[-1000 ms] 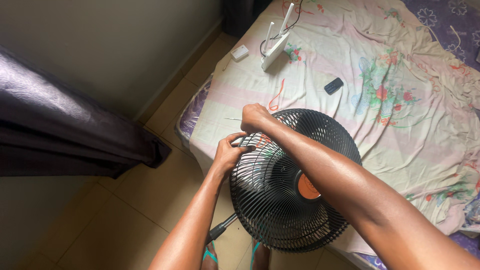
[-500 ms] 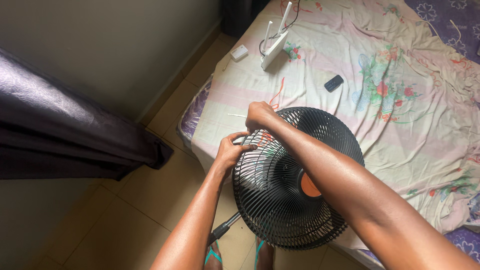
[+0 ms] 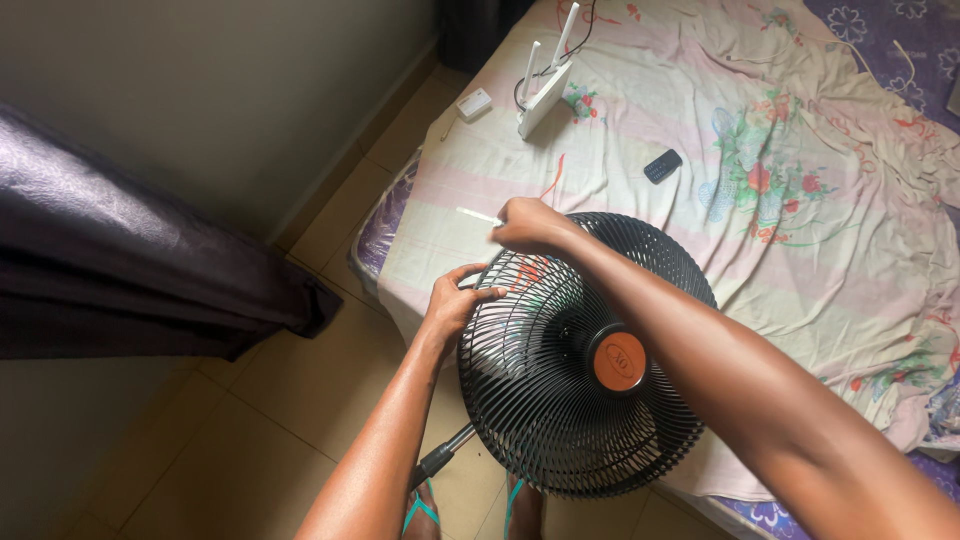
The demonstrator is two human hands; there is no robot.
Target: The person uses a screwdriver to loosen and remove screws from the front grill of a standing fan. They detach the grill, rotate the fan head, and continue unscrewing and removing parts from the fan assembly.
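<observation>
A black round fan cage [image 3: 560, 400] with an orange centre cap [image 3: 617, 361] leans against the edge of the bed. My left hand [image 3: 452, 303] grips the cage's rim at its upper left. My right hand [image 3: 528, 226] is just above the rim's top, pinching a thin white strip [image 3: 478, 216] that sticks out to the left. The fan's dark pole [image 3: 440, 461] runs down toward my feet.
The bed has a floral sheet [image 3: 760, 180]. On it lie a white router with antennas [image 3: 545, 90], a small white box [image 3: 473, 103] and a small black device [image 3: 661, 166]. A dark curtain [image 3: 130, 260] hangs at left over the tiled floor [image 3: 250, 440].
My right hand has pulled the white strip up and away from the cage's rim. My left hand stays on the rim. The view shifted slightly.
</observation>
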